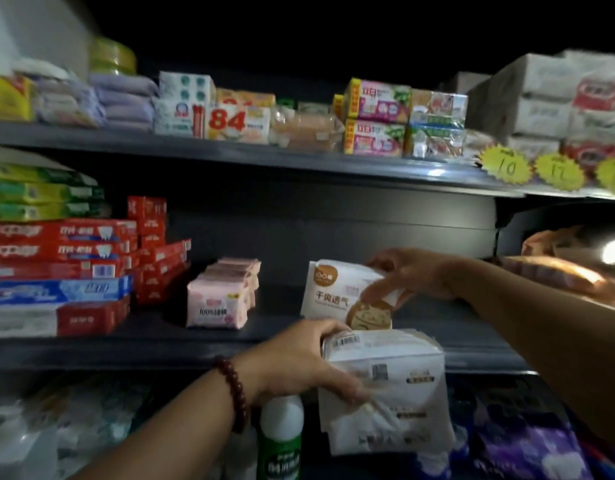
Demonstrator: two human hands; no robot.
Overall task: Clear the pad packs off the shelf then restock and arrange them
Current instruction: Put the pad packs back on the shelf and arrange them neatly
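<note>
On the dark middle shelf (230, 337) stands a white pad pack (330, 292) with an orange logo, upright and facing me. My right hand (406, 275) grips its top right corner. In front of the shelf edge my left hand (309, 362), with a red bead bracelet on the wrist, holds a bundle of white pad packs (385, 393), back side showing barcodes. A row of pink pad packs (223, 299) stands on the same shelf to the left, apart from both hands.
Toothpaste boxes (57, 268) are stacked at the shelf's left end. The upper shelf holds soap and tissue packs (375, 116) with yellow price tags (507, 166). A green-and-white bottle (280, 441) and purple packs (527, 448) sit below. Orange packs (555, 268) lie at right.
</note>
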